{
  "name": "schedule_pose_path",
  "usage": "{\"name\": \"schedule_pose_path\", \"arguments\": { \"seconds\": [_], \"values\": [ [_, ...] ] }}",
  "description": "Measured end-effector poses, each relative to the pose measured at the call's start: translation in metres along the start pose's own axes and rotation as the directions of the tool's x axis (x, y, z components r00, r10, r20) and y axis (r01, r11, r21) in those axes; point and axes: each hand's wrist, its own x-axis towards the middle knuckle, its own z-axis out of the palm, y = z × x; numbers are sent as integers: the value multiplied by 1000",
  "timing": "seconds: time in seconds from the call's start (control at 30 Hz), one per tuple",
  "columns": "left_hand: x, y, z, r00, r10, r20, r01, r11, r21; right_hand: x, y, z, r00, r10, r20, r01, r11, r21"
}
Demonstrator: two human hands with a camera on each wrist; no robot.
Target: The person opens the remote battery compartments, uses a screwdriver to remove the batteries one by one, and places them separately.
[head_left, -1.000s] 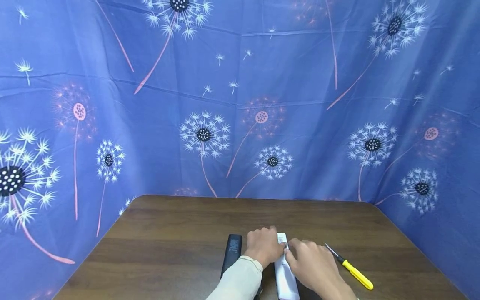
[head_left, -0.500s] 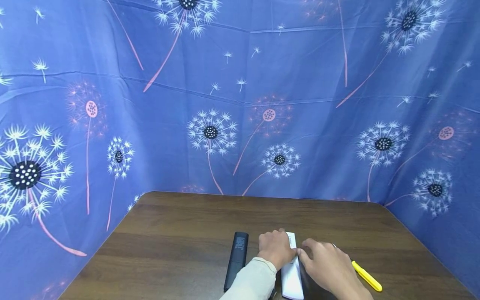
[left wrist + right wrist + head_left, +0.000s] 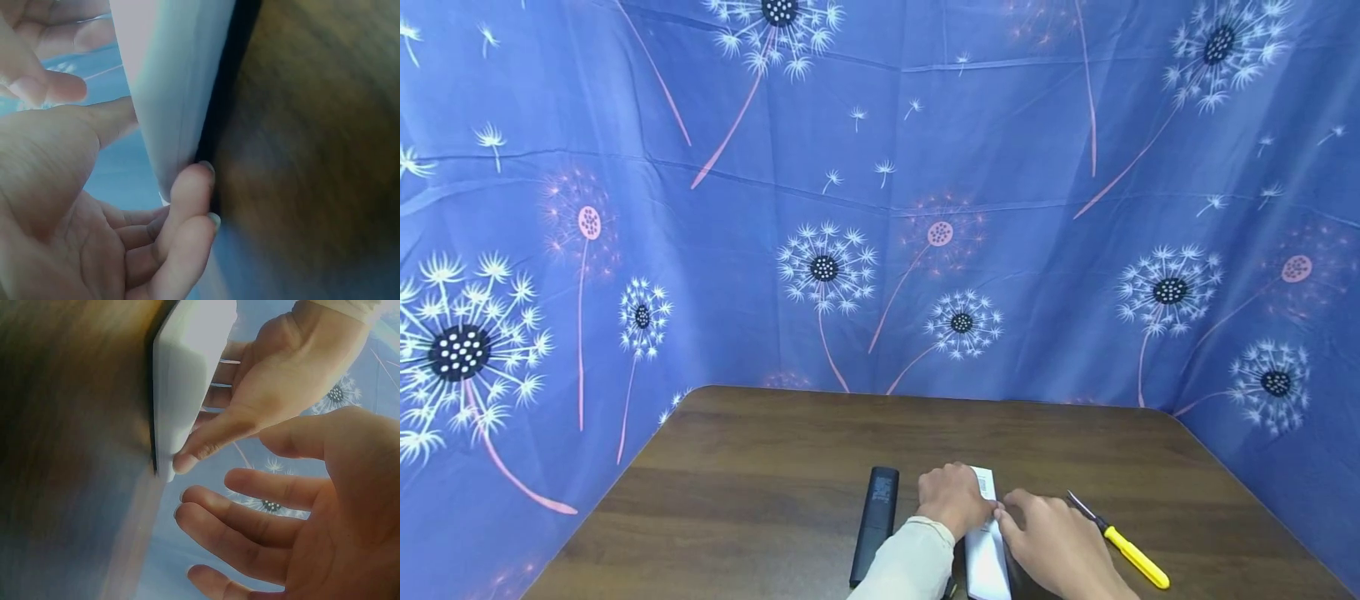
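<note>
A long, narrow white bar-shaped object [image 3: 987, 562] with small print near its far end lies lengthwise on the brown table. My left hand [image 3: 953, 500] grips it, fingers down its left side and thumb on the opposite side. In the left wrist view, the fingertips [image 3: 192, 184] curl at the lower edge of the white bar [image 3: 178, 81], beside a dark strip along the table. My right hand [image 3: 1060, 542] is just right of it, thumb close to the left thumb. In the right wrist view its loosely spread fingers [image 3: 237, 531] hold nothing.
A black remote-like bar [image 3: 875, 525] with a printed label lies left of the left hand, partly covered by the sleeve [image 3: 910, 562]. A screwdriver [image 3: 1135, 557] with a yellow handle lies right of the right hand. Blue dandelion-patterned cloth [image 3: 737, 333] hangs around the wooden table [image 3: 760, 467].
The head view has shifted, so everything sits farther right in it. The screwdriver's shaft, mostly covered by the right hand half a second ago, shows again. The left hand keeps its grip.
</note>
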Motion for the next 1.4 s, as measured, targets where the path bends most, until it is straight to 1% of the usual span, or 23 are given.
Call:
{"name": "schedule_pose_path", "arguments": {
  "seconds": [0.1,0.23,0.4,0.5,0.63,0.7,0.77,0.83,0.97,1.03,1.2,1.27,1.4],
  "values": [
    [1,-2,1,1000,-6,5,7,999,-49,1,0,2,1000,20,19,-20,1000,2],
    [1,-4,1,1000,-17,0,17,993,-115,1,-1,4,999,23,37,-23,1000,8],
    [1,-4,-1,1000,-29,-4,28,989,-142,1,0,6,1000,17,26,-17,1000,1],
    [0,-3,-1,999,-35,5,36,984,-176,1,1,7,997,44,62,-45,999,8],
    [1,-2,2,998,-59,25,64,959,-275,3,1,8,988,79,131,-83,996,23],
    [2,-2,4,997,-73,28,78,944,-321,4,2,9,986,80,144,-84,996,24],
    [3,-3,6,997,-79,25,83,933,-350,4,3,9,987,72,141,-77,997,25],
    [4,-4,6,997,-81,18,82,930,-357,4,3,8,988,67,136,-71,997,29],
    [7,-4,2,997,-77,18,79,937,-341,5,2,6,988,69,136,-76,996,50],
    [7,-4,1,997,-75,23,78,936,-343,5,2,6,988,69,139,-78,995,56],
    [9,-2,-2,998,-67,22,70,916,-394,6,2,5,990,65,126,-74,995,66],
    [8,-1,-3,998,-66,11,65,916,-396,6,2,5,990,72,123,-82,994,75],
    [7,0,-4,998,-66,8,63,899,-432,6,3,6,988,75,131,-87,992,91]
  ]
}}
